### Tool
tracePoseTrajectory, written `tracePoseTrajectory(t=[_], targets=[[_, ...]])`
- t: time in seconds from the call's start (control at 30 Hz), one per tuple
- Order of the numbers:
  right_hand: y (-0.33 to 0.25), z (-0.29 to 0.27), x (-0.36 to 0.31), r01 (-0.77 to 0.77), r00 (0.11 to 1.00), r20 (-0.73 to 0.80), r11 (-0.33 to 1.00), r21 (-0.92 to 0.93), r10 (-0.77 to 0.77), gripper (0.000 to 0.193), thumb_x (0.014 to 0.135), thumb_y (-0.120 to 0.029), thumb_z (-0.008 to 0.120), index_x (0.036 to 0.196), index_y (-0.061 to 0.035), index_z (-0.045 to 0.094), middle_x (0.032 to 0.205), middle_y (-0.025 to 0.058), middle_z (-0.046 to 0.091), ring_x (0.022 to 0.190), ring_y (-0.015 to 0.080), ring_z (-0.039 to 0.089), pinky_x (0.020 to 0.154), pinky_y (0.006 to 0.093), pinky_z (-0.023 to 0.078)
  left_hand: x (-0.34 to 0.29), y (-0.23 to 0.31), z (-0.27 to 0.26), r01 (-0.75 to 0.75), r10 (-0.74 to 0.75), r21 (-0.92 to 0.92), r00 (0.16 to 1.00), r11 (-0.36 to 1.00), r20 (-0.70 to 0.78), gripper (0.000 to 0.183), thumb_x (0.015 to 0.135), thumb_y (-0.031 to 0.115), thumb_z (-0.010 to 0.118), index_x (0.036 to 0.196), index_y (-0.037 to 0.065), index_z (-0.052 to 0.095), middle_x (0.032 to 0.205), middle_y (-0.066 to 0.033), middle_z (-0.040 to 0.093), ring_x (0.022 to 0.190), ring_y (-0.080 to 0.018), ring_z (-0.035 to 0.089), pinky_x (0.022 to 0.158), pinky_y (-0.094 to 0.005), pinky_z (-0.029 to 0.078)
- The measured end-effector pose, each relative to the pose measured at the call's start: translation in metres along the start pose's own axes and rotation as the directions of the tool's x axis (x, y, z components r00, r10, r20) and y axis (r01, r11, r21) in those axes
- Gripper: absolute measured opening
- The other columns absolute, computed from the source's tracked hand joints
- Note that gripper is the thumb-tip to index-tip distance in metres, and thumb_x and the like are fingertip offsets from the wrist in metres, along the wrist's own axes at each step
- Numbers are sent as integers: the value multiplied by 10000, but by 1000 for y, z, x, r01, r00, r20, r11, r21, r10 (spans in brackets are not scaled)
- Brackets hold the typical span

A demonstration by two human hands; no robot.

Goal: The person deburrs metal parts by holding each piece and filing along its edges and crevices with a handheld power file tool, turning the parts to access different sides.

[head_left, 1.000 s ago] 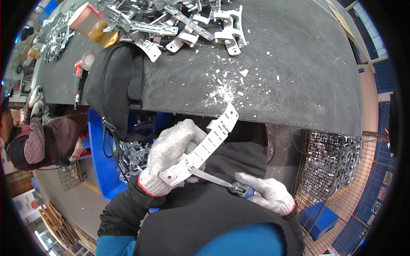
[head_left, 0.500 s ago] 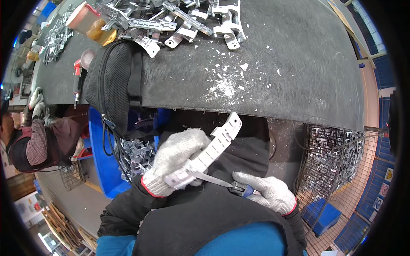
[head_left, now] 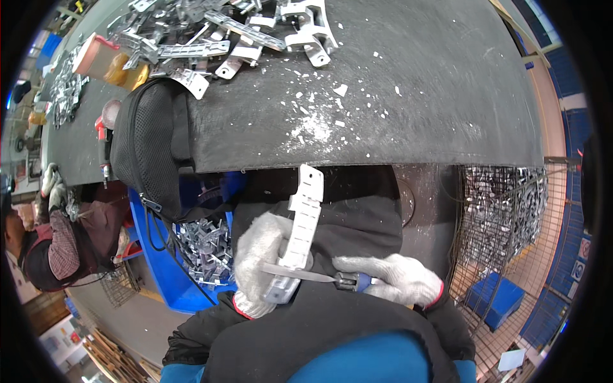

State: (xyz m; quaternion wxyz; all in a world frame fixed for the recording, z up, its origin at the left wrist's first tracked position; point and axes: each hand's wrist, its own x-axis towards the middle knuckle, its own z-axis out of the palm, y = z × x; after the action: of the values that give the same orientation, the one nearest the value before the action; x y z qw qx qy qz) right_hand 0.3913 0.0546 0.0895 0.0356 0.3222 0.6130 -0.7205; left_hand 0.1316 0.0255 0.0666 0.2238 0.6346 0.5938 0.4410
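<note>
My left hand (head_left: pixel 260 255), in a pale knitted glove with a red cuff edge, is closed around a long, slotted silver metal bracket (head_left: pixel 304 225). The bracket stands nearly upright in front of my lap, its top end reaching the table edge. My gloved right hand (head_left: pixel 408 281) grips the black and blue handle of a flat metal file (head_left: pixel 300 274). The file's narrow blade lies across the lower part of the bracket, and its tip reaches my left glove. My left fingers are partly hidden behind the bracket.
A dark table (head_left: pixel 408 115) holds white chips, a pile of metal brackets (head_left: pixel 239 32), a black mesh bag (head_left: pixel 150 134) and a red-black tool (head_left: pixel 104 150). Below are a blue bin (head_left: pixel 153 255) of parts and a wire basket (head_left: pixel 504 210). A co-worker (head_left: pixel 70 236) sits left.
The bracket has turned more upright and shifted left with my left hand. The file has moved left and lies flatter across it. The whole view has shifted slightly.
</note>
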Motion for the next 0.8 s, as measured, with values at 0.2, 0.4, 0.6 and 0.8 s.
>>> tracePoseTrajectory(t=[0.2, 0.4, 0.6, 0.8], targets=[[29, 3, 20, 6, 988, 122, 815, 579, -94, 694, 991, -365, 594, 1581, -57, 399, 1481, 132, 586, 1422, 278, 496, 1128, 369, 430, -6, 2, -12, 500, -528, -497, 844, 709, 96, 148, 869, 71, 738, 901, -27, 632, 716, -91, 652, 567, -223, 636, 524, -336, 489], [-4, -5, -9, 38, 971, -234, 999, -21, -42, 673, 919, -273, 729, 1535, -156, 483, 1295, 132, 690, 1215, 291, 671, 990, 343, 542, 13, 1, -18, 455, -528, -586, 848, 671, 54, 210, 996, 152, 609, 955, -54, 610, 676, -139, 659, 535, -172, 630, 514, -292, 504], [-29, 20, -18, -115, 841, -534, 932, -343, -92, 678, 855, -345, 808, 1472, -207, 563, 883, 70, 722, 744, 325, 725, 673, 408, 570, 29, -8, -21, 95, -4, 300, 957, 949, -290, 392, 1075, 346, 428, 937, 5, 563, 715, -141, 644, 572, -205, 615, 558, -326, 514], [-49, 23, -13, -173, 812, -510, 716, -676, -285, 707, 807, -404, 829, 1460, -282, 588, 671, 31, 570, 541, 228, 620, 506, 366, 491, 34, -23, -25, 117, -89, 49, 918, 992, -386, 356, 1055, 332, 457, 975, 16, 598, 730, -121, 650, 558, -194, 617, 538, -315, 486]])
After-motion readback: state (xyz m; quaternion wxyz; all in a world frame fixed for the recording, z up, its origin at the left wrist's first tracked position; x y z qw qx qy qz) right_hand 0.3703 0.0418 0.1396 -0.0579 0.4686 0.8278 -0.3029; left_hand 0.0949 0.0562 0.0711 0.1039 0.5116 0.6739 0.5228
